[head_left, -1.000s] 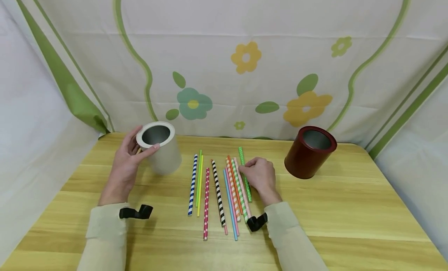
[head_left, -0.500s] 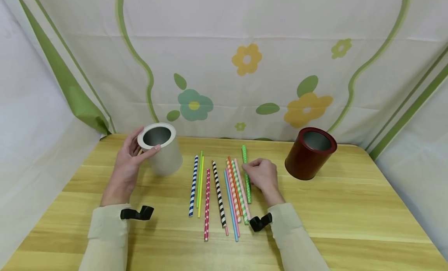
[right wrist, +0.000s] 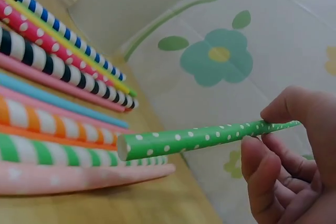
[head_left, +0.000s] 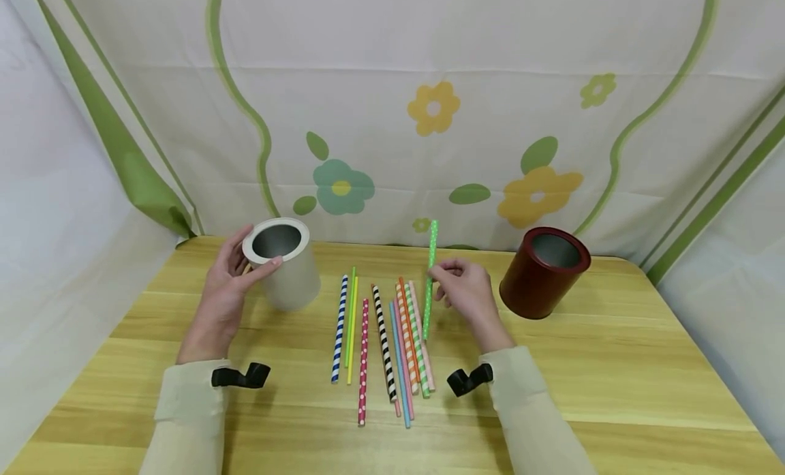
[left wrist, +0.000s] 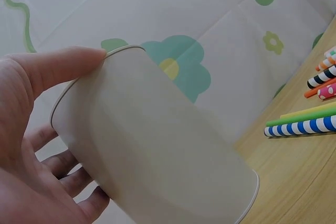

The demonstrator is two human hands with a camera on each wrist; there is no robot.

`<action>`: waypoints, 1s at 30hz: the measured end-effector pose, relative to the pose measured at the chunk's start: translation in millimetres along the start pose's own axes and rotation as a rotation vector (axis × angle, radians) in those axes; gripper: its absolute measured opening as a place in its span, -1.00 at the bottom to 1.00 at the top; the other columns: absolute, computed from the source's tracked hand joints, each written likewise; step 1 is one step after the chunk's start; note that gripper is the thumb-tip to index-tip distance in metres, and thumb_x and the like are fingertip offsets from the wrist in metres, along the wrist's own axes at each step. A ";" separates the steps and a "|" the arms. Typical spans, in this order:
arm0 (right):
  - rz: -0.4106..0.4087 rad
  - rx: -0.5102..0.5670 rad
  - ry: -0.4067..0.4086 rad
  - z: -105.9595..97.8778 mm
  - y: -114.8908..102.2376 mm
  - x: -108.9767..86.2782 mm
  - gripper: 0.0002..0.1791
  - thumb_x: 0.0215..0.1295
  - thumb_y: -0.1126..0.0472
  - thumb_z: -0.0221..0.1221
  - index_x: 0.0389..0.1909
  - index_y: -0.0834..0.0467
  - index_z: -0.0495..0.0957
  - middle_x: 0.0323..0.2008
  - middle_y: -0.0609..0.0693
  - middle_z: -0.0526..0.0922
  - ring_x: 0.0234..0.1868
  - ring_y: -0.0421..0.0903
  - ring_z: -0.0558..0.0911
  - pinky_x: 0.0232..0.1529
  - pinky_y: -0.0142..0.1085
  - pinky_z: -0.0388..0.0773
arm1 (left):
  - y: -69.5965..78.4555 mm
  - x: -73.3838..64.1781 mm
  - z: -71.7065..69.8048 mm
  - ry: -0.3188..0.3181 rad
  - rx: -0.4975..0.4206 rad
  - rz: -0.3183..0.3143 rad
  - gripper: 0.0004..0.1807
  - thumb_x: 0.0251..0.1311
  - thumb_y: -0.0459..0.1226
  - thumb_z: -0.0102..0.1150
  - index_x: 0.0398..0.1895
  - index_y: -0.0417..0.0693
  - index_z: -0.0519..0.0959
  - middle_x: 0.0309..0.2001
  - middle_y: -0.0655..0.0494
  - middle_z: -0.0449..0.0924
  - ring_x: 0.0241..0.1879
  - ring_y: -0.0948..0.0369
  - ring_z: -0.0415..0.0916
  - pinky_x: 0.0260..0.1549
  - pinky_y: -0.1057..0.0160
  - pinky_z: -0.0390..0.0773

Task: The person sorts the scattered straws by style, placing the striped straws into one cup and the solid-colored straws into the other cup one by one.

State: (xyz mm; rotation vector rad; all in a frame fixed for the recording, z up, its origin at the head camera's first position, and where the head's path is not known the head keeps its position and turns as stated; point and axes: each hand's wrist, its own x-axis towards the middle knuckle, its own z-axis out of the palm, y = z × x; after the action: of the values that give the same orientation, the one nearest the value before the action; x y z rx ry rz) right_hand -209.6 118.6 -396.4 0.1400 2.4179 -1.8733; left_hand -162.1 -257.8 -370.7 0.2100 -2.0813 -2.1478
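Note:
Between the thumb and fingers of my right hand (head_left: 469, 294) is a green straw with white dots (right wrist: 194, 139), pinched around its middle and raised off the table. Its near end points toward me, close over the pile. My left hand (head_left: 223, 284) grips the rim of a white can (left wrist: 157, 140), thumb at the front edge and fingers behind. That can stands upright on the table at the left, its grey inside showing in the head view. Several straws lie side by side between the hands, among them a green-striped one (head_left: 419, 345) and a pale pink one (right wrist: 79, 178).
A dark red can (head_left: 540, 284) stands upright to the right of my right hand. On the left of the pile lie a blue-striped straw (head_left: 339, 332) and a pink dotted straw (head_left: 363, 366). A flowered cloth (head_left: 380, 120) hangs behind the wooden table (head_left: 644, 366).
My right hand has lifted the green dotted straw from the right edge of the pile, tipping its far end up. The left hand keeps its hold on the white can.

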 end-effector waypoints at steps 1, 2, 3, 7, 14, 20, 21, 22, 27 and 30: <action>-0.016 0.011 -0.011 -0.3 -4.3 0.4 -0.74 0.35 0.12 0.28 -0.02 0.15 0.67 -0.24 0.02 0.77 -0.36 0.06 0.74 -0.44 -0.28 0.66 | 0.0 0.4 0.1 -0.001 0.001 -0.003 0.01 0.38 -0.33 0.43 0.76 0.24 0.07 0.75 0.09 0.04 0.69 0.11 0.03 0.67 0.15 0.07; -0.035 0.025 -0.021 -0.6 -8.8 0.8 -0.74 0.36 0.13 0.27 -0.02 0.16 0.65 -0.23 0.03 0.77 -0.37 0.04 0.75 -0.42 -0.28 0.68 | 0.0 0.9 0.3 0.000 0.001 -0.006 0.01 0.38 -0.33 0.43 0.76 0.25 0.07 0.75 0.10 0.04 0.69 0.12 0.03 0.67 0.15 0.08; -0.058 0.039 -0.032 -0.5 -12.9 1.3 -0.75 0.37 0.16 0.26 0.00 0.17 0.63 -0.23 0.04 0.78 -0.38 0.02 0.75 -0.39 -0.27 0.70 | 0.0 1.4 0.4 0.000 0.002 -0.008 0.02 0.38 -0.33 0.43 0.76 0.25 0.06 0.75 0.10 0.04 0.68 0.12 0.03 0.66 0.16 0.09; -0.130 0.123 -0.067 2.7 -31.0 3.2 -0.74 0.42 0.23 0.27 0.04 0.21 0.55 -0.23 0.06 0.79 -0.40 -0.05 0.76 -0.29 -0.20 0.79 | 0.0 3.1 1.3 0.000 -0.006 -0.020 0.02 0.38 -0.36 0.42 0.77 0.24 0.05 0.75 0.13 0.05 0.67 0.15 0.06 0.64 0.20 0.13; -0.218 0.233 -0.093 19.0 -68.6 3.8 -0.63 0.44 0.31 0.29 0.21 0.18 0.49 -0.22 0.09 0.79 -0.39 -0.10 0.78 -0.19 -0.15 0.84 | -1.1 2.2 1.9 -0.008 -0.009 -0.020 0.03 0.37 -0.35 0.44 0.76 0.24 0.06 0.73 0.11 0.10 0.61 0.18 0.13 0.51 0.31 0.24; -0.276 0.287 -0.150 41.3 -100.5 -0.4 -0.64 0.48 0.35 0.27 0.23 0.23 0.51 -0.09 0.20 0.79 -0.30 -0.08 0.82 -0.06 -0.12 0.83 | 0.6 1.4 2.9 -0.013 -0.003 -0.027 0.02 0.38 -0.34 0.43 0.76 0.25 0.06 0.73 0.09 0.10 0.60 0.19 0.13 0.49 0.32 0.26; -0.280 0.299 -0.162 45.6 -104.7 -1.2 -0.66 0.49 0.36 0.27 0.22 0.24 0.52 -0.08 0.21 0.78 -0.28 -0.08 0.83 -0.04 -0.12 0.83 | 0.7 1.6 3.0 -0.014 0.000 -0.030 0.02 0.38 -0.34 0.42 0.76 0.26 0.06 0.73 0.09 0.09 0.61 0.18 0.13 0.51 0.30 0.24; -0.283 0.313 -0.174 49.8 -108.7 -1.9 -0.68 0.49 0.36 0.26 0.20 0.25 0.52 -0.06 0.22 0.78 -0.27 -0.08 0.83 -0.03 -0.11 0.82 | 0.9 1.6 3.1 -0.014 0.001 -0.031 0.02 0.39 -0.34 0.42 0.76 0.26 0.05 0.74 0.09 0.08 0.62 0.17 0.11 0.54 0.27 0.22; -0.289 0.379 -0.210 70.7 -122.3 -2.7 -0.75 0.49 0.39 0.26 0.11 0.23 0.53 -0.03 0.21 0.76 -0.22 -0.08 0.84 -0.01 -0.16 0.82 | -0.1 2.2 3.1 -0.012 0.006 -0.036 0.02 0.39 -0.35 0.41 0.77 0.26 0.04 0.75 0.08 0.06 0.65 0.15 0.08 0.59 0.21 0.18; -0.285 0.394 -0.217 81.4 -126.5 -2.5 -0.75 0.50 0.39 0.26 0.11 0.21 0.54 -0.01 0.19 0.76 -0.19 -0.07 0.84 -0.01 -0.19 0.81 | -0.9 1.7 3.7 -0.012 0.006 -0.039 0.02 0.40 -0.35 0.41 0.77 0.26 0.03 0.75 0.08 0.06 0.65 0.15 0.07 0.60 0.20 0.17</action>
State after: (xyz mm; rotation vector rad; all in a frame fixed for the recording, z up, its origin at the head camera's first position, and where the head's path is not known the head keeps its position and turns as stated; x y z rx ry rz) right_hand -221.8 8.2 -294.9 -0.3850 1.9891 -2.3275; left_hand -164.4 -254.5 -371.5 0.2402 -2.1074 -2.1709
